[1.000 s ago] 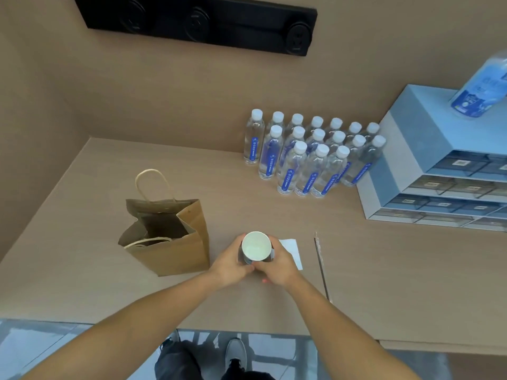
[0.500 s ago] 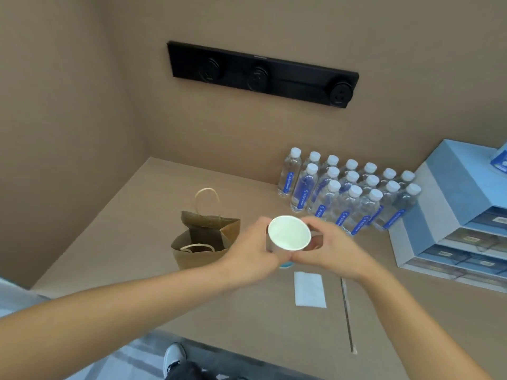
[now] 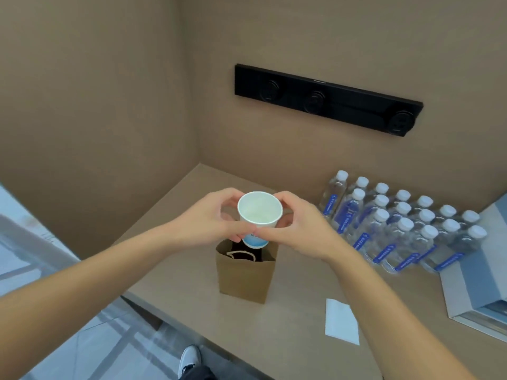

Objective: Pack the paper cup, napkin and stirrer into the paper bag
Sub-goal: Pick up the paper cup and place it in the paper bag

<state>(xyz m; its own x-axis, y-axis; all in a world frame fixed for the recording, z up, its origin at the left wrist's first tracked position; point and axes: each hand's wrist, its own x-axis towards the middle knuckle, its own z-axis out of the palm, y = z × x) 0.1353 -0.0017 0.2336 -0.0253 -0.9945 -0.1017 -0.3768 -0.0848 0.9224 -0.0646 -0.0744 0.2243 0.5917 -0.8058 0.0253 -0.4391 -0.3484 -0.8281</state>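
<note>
Since the earlier frames we have lifted the paper cup [image 3: 259,212] off the counter [image 3: 175,294] and carried it toward 9 o'clock, so that it is now directly above the open mouth of the paper bag [image 3: 245,278]. Before, the cup was to the right of the bag, near the napkin [image 3: 341,322]; now the napkin lies alone at 4 o'clock from the bag, well apart from it. The stirrer that we saw earlier beside the napkin is not visible now.

Our left hand [image 3: 211,218] and right hand [image 3: 296,223] are together around the cup, the fingers closed on its wall from both sides, and the thumbs nearly meet at the front. The cup is upright, its white rim toward us, and its blue-printed bottom is at the level of the bag's opening; whether it touches the bag we cannot tell.

The bag stands upright and one handle lies inside the mouth. At 3 o'clock of the bag the water bottles [image 3: 397,229] stand in rows, near our right wrist. A light blue box [image 3: 477,292] is at the right edge. At 9 o'clock the counter is free up to the side wall, and its front edge runs at 6 o'clock, close below the bag.
</note>
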